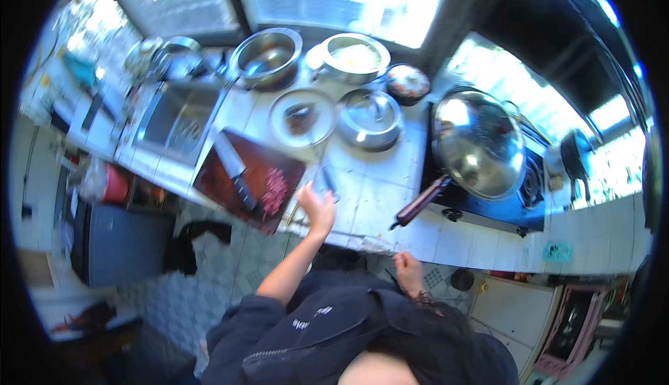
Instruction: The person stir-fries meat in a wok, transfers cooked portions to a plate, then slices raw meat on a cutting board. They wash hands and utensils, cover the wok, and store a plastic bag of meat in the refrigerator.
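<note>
My left hand (318,211) is over the white tiled counter, thumb and fingers apart, with nothing seen in it. Just beyond its fingertips lies the dark handle of a long utensil (327,177), which reaches to a plate (278,133) of dark food. On its left is a wooden chopping board (214,168) with a kitchen knife (228,155) and chopped reddish-pink food (275,191). My right hand (407,270) is curled near the counter's front edge; whether it holds anything cannot be made out.
A lidded wok (478,144) stands on the gas stove (488,215), its handle angled toward me. Behind are a lidded steel pot (370,118), a steel basin (266,58), a pot of pale food (355,58) and a patterned bowl (407,83). The sink (177,113) is at left.
</note>
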Available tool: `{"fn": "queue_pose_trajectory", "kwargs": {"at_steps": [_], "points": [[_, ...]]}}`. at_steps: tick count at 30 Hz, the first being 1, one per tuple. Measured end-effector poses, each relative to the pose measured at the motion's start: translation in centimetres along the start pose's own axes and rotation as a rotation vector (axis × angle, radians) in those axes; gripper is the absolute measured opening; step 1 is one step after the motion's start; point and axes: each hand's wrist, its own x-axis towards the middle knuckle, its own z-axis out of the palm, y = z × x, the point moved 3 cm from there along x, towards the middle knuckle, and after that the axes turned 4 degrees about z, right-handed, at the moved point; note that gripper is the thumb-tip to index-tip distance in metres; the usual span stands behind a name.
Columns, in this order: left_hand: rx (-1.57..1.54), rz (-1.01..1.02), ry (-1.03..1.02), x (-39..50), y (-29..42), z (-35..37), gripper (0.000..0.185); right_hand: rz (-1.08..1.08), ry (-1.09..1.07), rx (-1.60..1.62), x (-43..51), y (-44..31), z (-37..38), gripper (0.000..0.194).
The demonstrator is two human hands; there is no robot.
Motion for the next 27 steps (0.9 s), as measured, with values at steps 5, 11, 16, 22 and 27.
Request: {"fn": "queue_pose_trajectory", "kwargs": {"at_steps": [5,11,16,22,27], "points": [[-0.135,0.299,-0.246,-6.3,10.6,-5.7,0.015,-0.075,0.201,-0.097,0.0,0.3,0.1,0.02],[-0.461,0.615,-1.108,-15.1,13.5,0.3,0.016,0.559,0.267,0.225,-6.8,5.3,-4.7,0.031],[-0.515,0.981,-1.33,-21.1,22.8,1.9,0.033,0.278,0.915,-0.178,-16.8,12.3,-5.5,0.034],[-0.503,1.018,-1.57,-32.5,27.6,8.2,0.025,0.731,1.05,0.088,-25.3,19.1,-9.4,0.017],[-0.455,1.164,-1.715,-46.4,35.0,15.0,0.015,0.506,1.16,0.23,-30.3,30.0,-16.7,0.026]]}}
